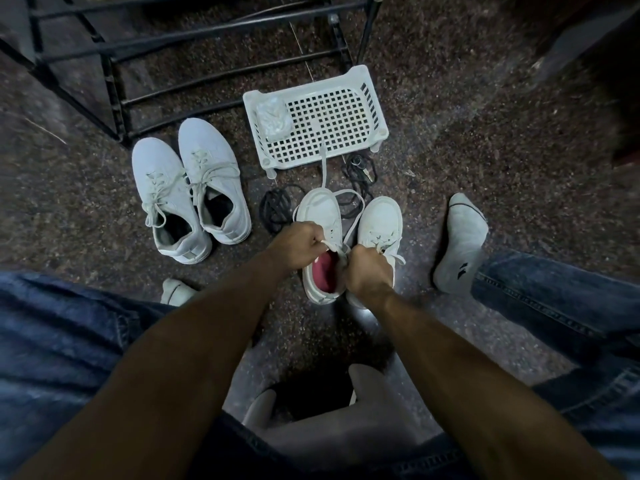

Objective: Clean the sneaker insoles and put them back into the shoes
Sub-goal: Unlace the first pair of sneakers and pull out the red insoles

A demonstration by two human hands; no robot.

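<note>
Sneaker (320, 237) lace (341, 237) in both curled hands

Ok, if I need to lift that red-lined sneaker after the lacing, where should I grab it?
Probably the heel collar of the sneaker, coming from the near side. Its toe points away, toward the basket, and the open red-lined mouth faces you, so the thumb can go inside and the fingers behind the heel. Both hands, left hand and right hand, are pinching its lace just above there.
</note>
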